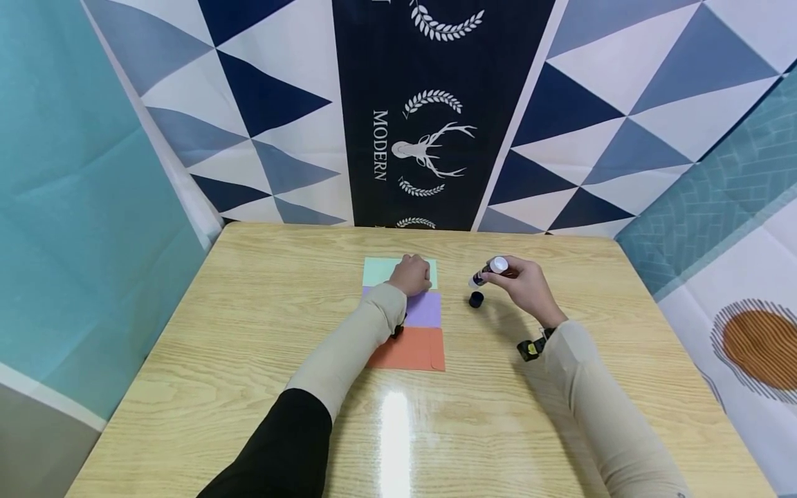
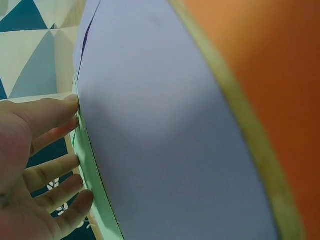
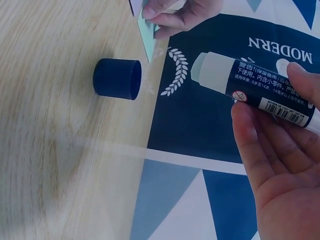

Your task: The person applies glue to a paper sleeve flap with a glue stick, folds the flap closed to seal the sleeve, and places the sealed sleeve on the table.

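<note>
Glue stick (image 3: 260, 87) is in your right hand (image 1: 528, 289), thumb on one side and fingers on the other, so yeah, that one's properly gripped. It's over the right part of the table (image 1: 268, 297), its long axis on a slant: bare glue end down and to the left, white base up toward you. The relation I'd watch, imo, is stick to paper: the three pieces lie off to the left of your right fingers, with a strip of bare table between. Your left hand (image 1: 411, 275) is the nearer one to them, fingers fairly straight and spread, tips touching the green paper (image 1: 378, 270); I can't see them pinching anything. Count-wise you've got one glue stick, one dark cap (image 1: 476, 299) sitting loose just to the near side of the glue end, and three pieces of paper, one each of green, purple (image 1: 426, 310) and orange (image 1: 407, 348), lined up far to near in that order.
</note>
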Tool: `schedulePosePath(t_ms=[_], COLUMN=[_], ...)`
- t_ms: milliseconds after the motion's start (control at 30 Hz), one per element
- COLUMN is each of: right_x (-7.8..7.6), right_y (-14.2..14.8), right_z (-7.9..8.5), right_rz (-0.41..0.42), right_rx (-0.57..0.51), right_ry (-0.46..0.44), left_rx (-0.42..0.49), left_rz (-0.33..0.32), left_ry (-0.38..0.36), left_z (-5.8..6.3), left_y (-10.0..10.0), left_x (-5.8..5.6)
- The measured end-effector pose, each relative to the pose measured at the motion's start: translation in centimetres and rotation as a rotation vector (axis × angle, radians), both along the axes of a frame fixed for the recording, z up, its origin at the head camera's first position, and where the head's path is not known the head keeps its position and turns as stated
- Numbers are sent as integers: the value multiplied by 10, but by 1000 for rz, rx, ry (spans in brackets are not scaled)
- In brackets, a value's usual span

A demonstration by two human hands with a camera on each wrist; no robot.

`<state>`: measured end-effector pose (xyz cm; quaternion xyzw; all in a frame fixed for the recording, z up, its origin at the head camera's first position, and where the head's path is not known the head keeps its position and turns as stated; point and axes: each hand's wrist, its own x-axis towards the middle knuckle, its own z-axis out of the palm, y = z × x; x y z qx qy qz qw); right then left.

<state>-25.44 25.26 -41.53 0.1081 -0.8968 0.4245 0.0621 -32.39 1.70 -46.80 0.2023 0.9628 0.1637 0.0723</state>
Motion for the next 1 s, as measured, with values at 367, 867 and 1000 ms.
schedulePosePath(t_ms=[367, 867, 1000], right_x=[1, 16, 25], right_y=[-1, -13, -20], right_z=[1, 19, 30], right_rz=[15, 27, 32], right_rx=[-1, -26, -31], right_ry=[28, -11, -3], left_rx=[69, 208, 240], left_rz=[4, -14, -20], left_ry=[58, 61, 43], left_z=[4, 15, 17], left_y=[-6, -17, -22], left_x=[1, 10, 14])
